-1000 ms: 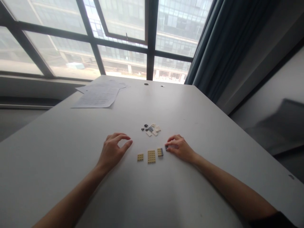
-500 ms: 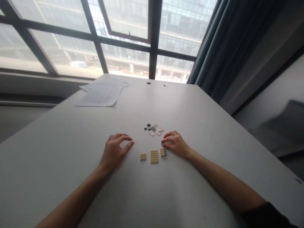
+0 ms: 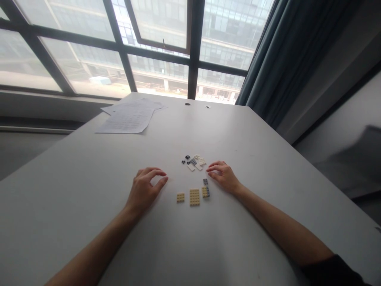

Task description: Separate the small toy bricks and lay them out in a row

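My left hand point(image 3: 145, 190) rests on the white table point(image 3: 89, 190), fingers curled loosely and apart, holding nothing. My right hand point(image 3: 224, 174) lies just right of a small heap of white, grey and black bricks point(image 3: 194, 161), fingers apart and empty. Between my hands lie three tan plates in a row: a small one point(image 3: 180, 197), a larger one point(image 3: 194, 196) and a tan-and-grey one point(image 3: 205, 192). A small grey brick point(image 3: 205, 181) sits just behind that last one, close to my right fingertips.
Sheets of printed paper point(image 3: 127, 117) lie at the table's far left corner. Two small holes point(image 3: 187, 104) sit near the far edge. Behind it are a large window and a dark curtain point(image 3: 285, 59) to the right.
My right hand has lifted off the small grey brick, left it beside the tan-and-grey plate and moved back toward the heap. My left hand has stayed put.
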{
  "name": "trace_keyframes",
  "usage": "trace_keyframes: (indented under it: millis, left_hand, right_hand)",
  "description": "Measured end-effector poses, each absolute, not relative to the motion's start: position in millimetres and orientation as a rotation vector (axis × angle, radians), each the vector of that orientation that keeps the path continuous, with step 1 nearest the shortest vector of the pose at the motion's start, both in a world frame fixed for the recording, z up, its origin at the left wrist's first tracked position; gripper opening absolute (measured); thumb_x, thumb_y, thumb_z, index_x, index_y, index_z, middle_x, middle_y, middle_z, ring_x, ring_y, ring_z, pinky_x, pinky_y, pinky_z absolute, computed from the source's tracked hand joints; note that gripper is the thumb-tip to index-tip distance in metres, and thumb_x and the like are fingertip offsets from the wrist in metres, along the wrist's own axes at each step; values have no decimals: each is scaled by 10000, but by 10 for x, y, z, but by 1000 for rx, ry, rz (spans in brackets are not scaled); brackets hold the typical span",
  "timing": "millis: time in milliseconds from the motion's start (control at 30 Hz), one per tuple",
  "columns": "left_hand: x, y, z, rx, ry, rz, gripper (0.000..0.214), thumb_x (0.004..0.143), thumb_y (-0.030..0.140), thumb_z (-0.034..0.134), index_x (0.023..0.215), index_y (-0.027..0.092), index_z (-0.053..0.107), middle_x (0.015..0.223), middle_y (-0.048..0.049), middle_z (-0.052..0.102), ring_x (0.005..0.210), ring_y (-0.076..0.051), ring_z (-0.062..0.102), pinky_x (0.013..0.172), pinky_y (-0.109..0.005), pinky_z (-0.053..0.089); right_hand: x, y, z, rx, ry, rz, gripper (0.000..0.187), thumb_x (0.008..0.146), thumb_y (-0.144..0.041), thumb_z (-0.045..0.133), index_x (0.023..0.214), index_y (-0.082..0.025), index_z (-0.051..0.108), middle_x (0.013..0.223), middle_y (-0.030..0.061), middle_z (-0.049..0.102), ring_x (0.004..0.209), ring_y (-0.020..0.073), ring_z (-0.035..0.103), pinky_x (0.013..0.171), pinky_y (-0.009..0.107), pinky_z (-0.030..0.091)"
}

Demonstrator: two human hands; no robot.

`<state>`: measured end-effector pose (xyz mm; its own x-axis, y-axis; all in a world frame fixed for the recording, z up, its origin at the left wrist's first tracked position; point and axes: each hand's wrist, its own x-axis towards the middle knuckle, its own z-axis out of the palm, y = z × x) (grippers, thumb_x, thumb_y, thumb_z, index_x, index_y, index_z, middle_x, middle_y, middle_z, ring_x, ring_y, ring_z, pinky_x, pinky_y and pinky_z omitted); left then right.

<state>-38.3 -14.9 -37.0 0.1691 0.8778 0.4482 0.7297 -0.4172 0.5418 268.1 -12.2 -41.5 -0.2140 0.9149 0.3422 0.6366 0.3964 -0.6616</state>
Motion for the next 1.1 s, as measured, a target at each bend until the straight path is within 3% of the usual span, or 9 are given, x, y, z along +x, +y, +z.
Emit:
trace_keyframes:
  millis: [233, 400, 733, 900, 1100]
  left_hand:
    - [-144, -62, -316, 2345, 1660, 777, 261, 814, 433, 568, 951, 245, 685, 1078, -52, 655, 1059, -266, 518, 923, -421, 389]
    - [292, 54, -273, 2421, 1729, 586, 402, 774, 516, 593, 1030, 219, 681, 1103, -81, 645, 1068, -296, 507, 888, -425, 384]
    - [555, 128, -287, 2443, 1806, 617, 339, 823, 460, 523, 949, 201, 702, 1035, -97, 644, 1015, -302, 510, 852, -435, 375]
    - [415, 137, -340, 2458, 1659, 689, 256, 811, 395, 589, 972, 230, 700, 1070, -77, 644, 1046, -296, 505, 883, -442, 383]
    - [210, 101, -386, 2397, 1439, 858, 234, 823, 370, 612, 1003, 243, 690, 1084, -61, 643, 1037, -269, 512, 920, -440, 393]
  right_hand:
    - [2728, -5, -466, -1409, -1878, 295, 152, 794, -165, 651, 911, -236, 716, 1013, 44, 661, 1003, 213, 546, 948, 400, 398]
    - [2695, -30, -491, -1442, -1941, 251, 173, 814, -175, 632, 951, -251, 706, 1053, 43, 645, 1027, 219, 522, 946, 416, 393]
    - [2550, 194, -384, -1374, -2443, 130, 372, 873, -236, 576, 1231, -336, 588, 1430, 27, 435, 1288, 290, 329, 1007, 514, 311]
    - [2528, 248, -391, -1328, -2484, 110, 284, 866, -267, 600, 1140, -332, 641, 1413, 13, 460, 1307, 289, 319, 1028, 515, 287]
    - [2511, 276, -310, -1326, -2461, 203, 289, 777, -288, 712, 1058, -258, 651, 1374, 62, 485, 1307, 291, 326, 1033, 511, 291]
